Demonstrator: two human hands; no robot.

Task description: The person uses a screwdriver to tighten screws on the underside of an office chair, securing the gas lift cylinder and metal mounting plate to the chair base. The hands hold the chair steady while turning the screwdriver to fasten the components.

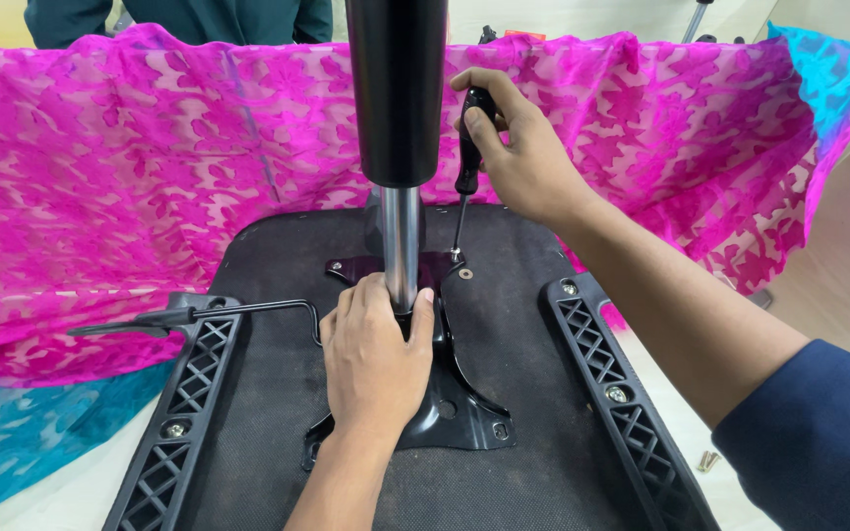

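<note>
- left hand (374, 364) wraps fingers round shiny pole (401, 246), on black plate (455, 398).
- right hand (518, 147) fingers shut tight on screwdriver (464, 177), tip at screw (455, 256).

Pink patterned cloth (150, 167) w/ blue edge behind, 2 loose screws (707, 459) on tabletop (681, 433) at right.

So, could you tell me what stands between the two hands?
In the head view, the shiny metal column rises between the left hand, which grips its base, and the right hand holding the screwdriver.
</note>
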